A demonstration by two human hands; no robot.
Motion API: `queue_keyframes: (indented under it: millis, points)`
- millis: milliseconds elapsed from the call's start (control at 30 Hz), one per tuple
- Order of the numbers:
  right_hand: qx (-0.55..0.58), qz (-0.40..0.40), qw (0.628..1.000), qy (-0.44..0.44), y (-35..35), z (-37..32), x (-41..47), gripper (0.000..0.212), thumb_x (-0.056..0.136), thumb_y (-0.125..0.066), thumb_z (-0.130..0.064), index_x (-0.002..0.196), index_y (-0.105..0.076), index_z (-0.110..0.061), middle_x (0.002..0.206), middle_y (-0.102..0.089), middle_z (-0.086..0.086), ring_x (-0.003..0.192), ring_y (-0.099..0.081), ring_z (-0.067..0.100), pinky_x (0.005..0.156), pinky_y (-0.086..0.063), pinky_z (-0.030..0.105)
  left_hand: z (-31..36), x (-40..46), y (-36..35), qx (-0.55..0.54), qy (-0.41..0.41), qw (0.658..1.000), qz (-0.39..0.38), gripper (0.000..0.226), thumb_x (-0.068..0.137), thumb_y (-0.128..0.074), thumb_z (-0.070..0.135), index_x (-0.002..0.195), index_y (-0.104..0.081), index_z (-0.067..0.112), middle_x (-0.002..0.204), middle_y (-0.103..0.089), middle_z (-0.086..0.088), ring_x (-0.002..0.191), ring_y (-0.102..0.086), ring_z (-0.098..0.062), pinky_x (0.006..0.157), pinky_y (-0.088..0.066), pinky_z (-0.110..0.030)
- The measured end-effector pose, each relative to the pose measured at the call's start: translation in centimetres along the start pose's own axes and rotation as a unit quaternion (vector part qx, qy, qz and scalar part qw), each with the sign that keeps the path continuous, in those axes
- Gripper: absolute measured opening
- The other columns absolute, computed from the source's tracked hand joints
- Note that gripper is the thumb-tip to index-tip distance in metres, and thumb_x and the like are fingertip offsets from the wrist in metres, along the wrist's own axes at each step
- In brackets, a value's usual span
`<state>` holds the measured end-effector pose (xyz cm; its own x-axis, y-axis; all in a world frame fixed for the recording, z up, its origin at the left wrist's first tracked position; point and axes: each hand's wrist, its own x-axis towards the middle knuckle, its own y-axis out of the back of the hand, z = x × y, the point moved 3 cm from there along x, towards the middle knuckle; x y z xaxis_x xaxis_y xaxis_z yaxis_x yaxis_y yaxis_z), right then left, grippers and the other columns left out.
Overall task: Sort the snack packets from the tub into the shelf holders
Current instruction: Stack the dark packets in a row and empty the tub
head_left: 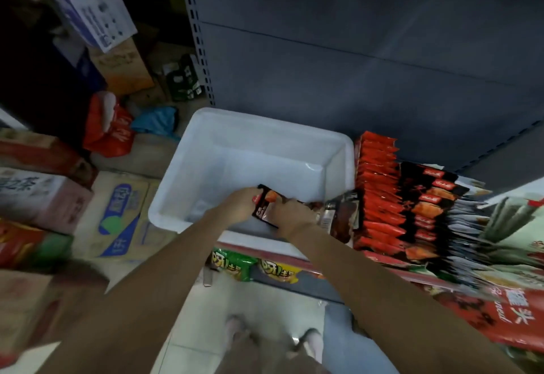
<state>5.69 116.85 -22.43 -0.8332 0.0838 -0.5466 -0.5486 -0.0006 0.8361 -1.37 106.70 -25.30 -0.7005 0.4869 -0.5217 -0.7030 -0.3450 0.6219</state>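
Both hands grip one dark packet (pixel 266 207) over the tub's (pixel 206 126) near right corner: left hand (pixel 240 205) curled on its left edge, right hand (pixel 290 216) pinching its right. Red packets (pixel 376 191) stand in the holder just right of the tub.

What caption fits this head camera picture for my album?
Both hands hold a dark snack packet over the white tub.
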Motion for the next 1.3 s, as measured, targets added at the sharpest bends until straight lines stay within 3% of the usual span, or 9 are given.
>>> queue_keyframes:
  millis: [133, 333, 433, 500, 600, 667, 967, 1133, 1300]
  points:
    - [-0.038, 0.003, 0.999, 0.036, 0.3, -0.4, 1.0, 0.033, 0.096, -0.045, -0.013, 0.128, -0.048, -0.006, 0.130, -0.051, 0.012, 0.117, -0.053, 0.030, 0.092, -0.044, 0.038, -1.6, 0.4, 0.8, -0.110, 0.004, 0.994, 0.006, 0.032, 0.095, -0.044, -0.001, 0.124, -0.058, 0.004, 0.127, -0.058, -0.018, 0.116, -0.055, -0.032, 0.099, -0.044, -0.038]
    - [-0.024, 0.058, 0.997, 0.052, 1.0, 0.3, 0.5, 0.035, 0.097, -0.038, -0.008, 0.132, -0.041, -0.008, 0.125, -0.056, 0.016, 0.113, -0.056, 0.034, 0.090, -0.046, 0.039, -0.8, -0.9, 2.4, -0.294, -0.001, 0.954, 0.060, 0.044, 0.088, -0.036, -0.020, 0.127, -0.050, -0.005, 0.105, -0.058, -0.010, 0.058, -0.061, 0.010, 0.051, -0.038, -0.003]
    - [0.094, 0.109, 0.989, 0.031, 1.8, 1.1, 0.1, 0.040, 0.092, -0.042, -0.002, 0.131, -0.041, -0.011, 0.112, -0.060, 0.021, 0.103, -0.059, 0.040, 0.081, -0.048, 0.041, -0.4, -1.8, 3.3, -0.345, -0.004, 0.935, 0.086, 0.050, 0.091, -0.045, -0.012, 0.138, -0.039, 0.001, 0.131, -0.051, -0.011, 0.097, -0.064, -0.007, 0.067, -0.043, -0.010]
    - [0.281, 0.165, 0.945, 0.021, 2.8, 2.3, -0.2, 0.034, 0.091, -0.043, -0.004, 0.124, -0.047, -0.010, 0.106, -0.062, 0.022, 0.097, -0.060, 0.039, 0.080, -0.049, 0.042, 0.4, -2.4, 4.0, -0.345, -0.015, 0.933, 0.103, 0.062, 0.090, -0.057, 0.001, 0.144, -0.030, 0.010, 0.137, -0.046, -0.006, 0.120, -0.050, -0.018, 0.084, -0.040, -0.019]
    - [0.530, 0.186, 0.824, 0.067, 4.3, 4.1, -2.1, 0.036, 0.087, -0.045, 0.008, 0.117, -0.056, -0.010, 0.105, -0.064, 0.010, 0.097, -0.061, 0.025, 0.088, -0.049, 0.037, 3.2, -3.6, 4.5, -0.354, -0.077, 0.927, 0.094, 0.064, 0.088, -0.064, 0.013, 0.142, -0.031, 0.016, 0.120, -0.054, -0.001, 0.104, -0.056, -0.010, 0.081, -0.042, -0.017]
    - [0.596, 0.195, 0.773, 0.096, 5.0, 5.7, -3.8, 0.041, 0.087, -0.045, 0.012, 0.112, -0.058, -0.018, 0.103, -0.065, 0.003, 0.097, -0.061, 0.017, 0.088, -0.050, 0.029, 5.7, -4.1, 4.6, -0.351, -0.131, 0.924, 0.082, 0.049, 0.087, -0.065, 0.010, 0.131, -0.044, 0.012, 0.106, -0.062, -0.005, 0.093, -0.060, -0.009, 0.079, -0.050, -0.022]
    - [0.484, 0.377, 0.790, 0.023, 6.4, 16.8, -11.5, 0.015, 0.087, -0.064, -0.011, 0.099, -0.062, -0.019, 0.094, -0.070, -0.007, 0.090, -0.066, 0.008, 0.084, -0.054, 0.036, 18.7, -4.8, 2.3, -0.302, -0.259, 0.905, 0.151, 0.032, 0.083, -0.067, 0.003, 0.088, -0.040, 0.019, 0.072, -0.053, 0.000, 0.067, -0.058, -0.010, 0.066, -0.058, -0.033]
    - [0.411, 0.475, 0.776, -0.052, 6.0, 21.8, -15.0, 0.010, 0.085, -0.068, -0.013, 0.086, -0.058, -0.015, 0.067, -0.057, -0.015, 0.059, -0.053, -0.004, 0.057, -0.038, 0.013, 24.9, -5.1, -0.7, -0.256, -0.301, 0.902, 0.176, 0.030, 0.084, -0.068, 0.010, 0.094, -0.041, 0.009, 0.077, -0.060, -0.003, 0.070, -0.064, -0.023, 0.075, -0.055, -0.044]
    - [0.409, 0.467, 0.779, -0.090, 4.5, 24.4, -16.3, 0.015, 0.086, -0.066, -0.013, 0.079, -0.052, -0.013, 0.058, -0.048, -0.015, 0.053, -0.048, -0.001, 0.054, -0.035, 0.007, 27.3, -4.8, -3.2, -0.188, -0.317, 0.908, 0.200, 0.030, 0.085, -0.067, 0.013, 0.096, -0.040, 0.008, 0.081, -0.063, -0.004, 0.071, -0.065, -0.017, 0.073, -0.055, -0.044]
